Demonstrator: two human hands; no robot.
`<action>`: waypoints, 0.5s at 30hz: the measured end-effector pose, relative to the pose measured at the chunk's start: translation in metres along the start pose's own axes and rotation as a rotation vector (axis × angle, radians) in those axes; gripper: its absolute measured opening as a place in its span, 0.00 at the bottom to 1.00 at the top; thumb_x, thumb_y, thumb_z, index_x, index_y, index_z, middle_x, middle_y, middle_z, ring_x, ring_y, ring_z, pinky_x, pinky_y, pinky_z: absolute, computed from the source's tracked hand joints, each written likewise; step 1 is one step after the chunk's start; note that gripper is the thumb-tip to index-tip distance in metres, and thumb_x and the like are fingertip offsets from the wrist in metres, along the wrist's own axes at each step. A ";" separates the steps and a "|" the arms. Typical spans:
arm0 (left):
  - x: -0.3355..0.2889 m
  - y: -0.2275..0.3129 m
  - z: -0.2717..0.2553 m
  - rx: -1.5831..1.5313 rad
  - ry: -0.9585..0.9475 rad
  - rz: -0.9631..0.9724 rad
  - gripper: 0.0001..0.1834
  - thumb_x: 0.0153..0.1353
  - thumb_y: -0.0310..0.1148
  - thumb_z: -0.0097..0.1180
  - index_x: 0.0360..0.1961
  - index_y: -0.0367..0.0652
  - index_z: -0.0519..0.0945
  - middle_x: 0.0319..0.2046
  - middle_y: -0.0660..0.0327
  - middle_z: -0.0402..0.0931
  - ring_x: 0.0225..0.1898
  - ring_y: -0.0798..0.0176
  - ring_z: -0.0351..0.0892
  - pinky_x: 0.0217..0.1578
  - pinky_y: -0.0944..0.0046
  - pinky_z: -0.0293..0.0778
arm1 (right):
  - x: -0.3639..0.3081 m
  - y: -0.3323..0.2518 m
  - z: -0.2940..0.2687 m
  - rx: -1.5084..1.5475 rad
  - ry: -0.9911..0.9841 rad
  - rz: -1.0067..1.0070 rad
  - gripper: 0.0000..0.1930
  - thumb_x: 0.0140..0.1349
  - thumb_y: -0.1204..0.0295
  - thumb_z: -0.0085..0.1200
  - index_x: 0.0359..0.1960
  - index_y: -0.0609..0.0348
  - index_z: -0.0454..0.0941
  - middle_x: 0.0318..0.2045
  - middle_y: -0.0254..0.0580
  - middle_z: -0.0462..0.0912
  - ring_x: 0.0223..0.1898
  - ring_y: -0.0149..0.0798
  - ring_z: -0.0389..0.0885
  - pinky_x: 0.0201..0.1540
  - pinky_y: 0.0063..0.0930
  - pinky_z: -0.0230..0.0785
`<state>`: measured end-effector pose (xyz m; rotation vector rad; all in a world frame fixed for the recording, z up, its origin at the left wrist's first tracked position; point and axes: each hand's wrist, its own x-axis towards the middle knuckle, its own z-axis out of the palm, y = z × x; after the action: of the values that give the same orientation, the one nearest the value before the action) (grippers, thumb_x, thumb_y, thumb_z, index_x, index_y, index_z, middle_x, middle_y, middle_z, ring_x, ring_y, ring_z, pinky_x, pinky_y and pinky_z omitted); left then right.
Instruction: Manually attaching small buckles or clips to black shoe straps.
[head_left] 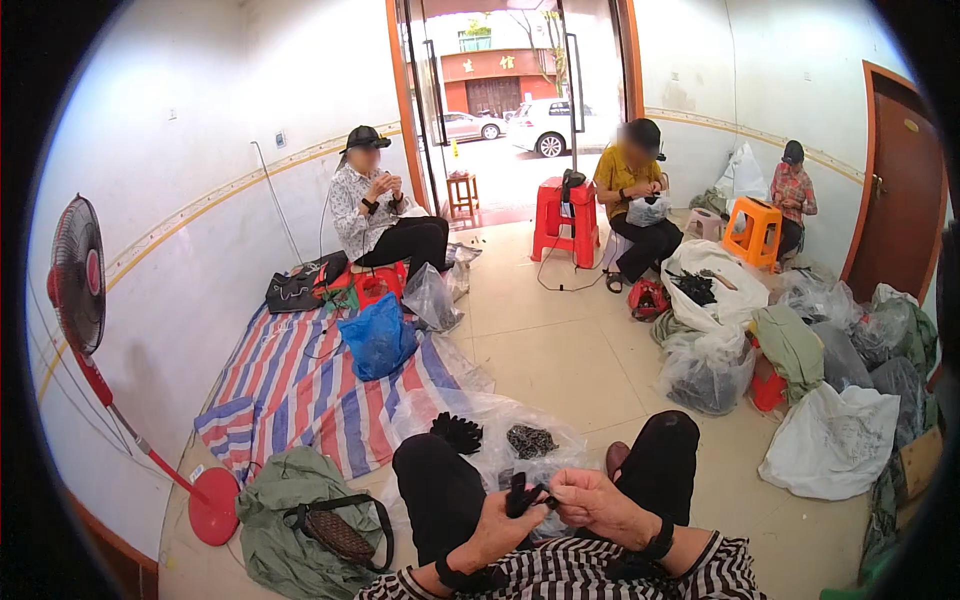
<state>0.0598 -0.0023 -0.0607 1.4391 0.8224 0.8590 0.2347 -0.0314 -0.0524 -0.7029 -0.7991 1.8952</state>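
Between my knees, my left hand [497, 530] is closed around a small black piece [522, 494] that looks like soft strip or fabric; its exact kind is too small to make out. Close against it, my right hand [598, 508] pinches at the right end of the same piece, fingertips together. Just beyond my hands, a clear plastic sheet or bag [490, 410] lies on the floor. On it rest a bunch of black pieces [457, 433] and a pile of small dark stringy parts [530, 441].
A green cloth sack [290, 515] with a brown bag lies at left, near a red standing fan [212, 505]. Beyond is a striped sheet [300, 385] with a blue bag [377, 338]. Stuffed bags [708, 372] crowd the right. Several people sit working near a red stool [566, 222].
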 end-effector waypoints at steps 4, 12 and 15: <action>-0.008 0.015 0.000 -0.163 0.063 0.060 0.07 0.48 0.23 0.60 0.31 0.34 0.77 0.24 0.70 0.72 0.26 0.77 0.67 0.27 0.75 0.65 | -0.002 -0.015 0.018 0.070 -0.035 -0.041 0.07 0.63 0.68 0.46 0.32 0.57 0.67 0.15 0.23 0.59 0.15 0.19 0.55 0.18 0.12 0.47; -0.011 0.039 0.007 -0.113 0.100 0.078 0.06 0.51 0.24 0.57 0.30 0.34 0.76 0.20 0.72 0.68 0.23 0.80 0.64 0.25 0.76 0.63 | -0.003 -0.022 0.022 -0.064 0.013 -0.209 0.08 0.64 0.68 0.46 0.29 0.56 0.65 0.14 0.24 0.58 0.15 0.20 0.54 0.18 0.13 0.46; -0.006 0.027 0.004 -0.109 0.113 0.054 0.08 0.52 0.27 0.57 0.33 0.34 0.76 0.18 0.70 0.69 0.21 0.79 0.64 0.23 0.75 0.62 | 0.005 -0.019 0.008 -0.040 0.059 -0.175 0.08 0.63 0.67 0.47 0.30 0.56 0.67 0.13 0.23 0.58 0.13 0.19 0.53 0.16 0.13 0.46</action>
<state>0.0604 -0.0110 -0.0340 1.3313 0.8111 1.0192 0.2366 -0.0226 -0.0336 -0.6881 -0.8356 1.6983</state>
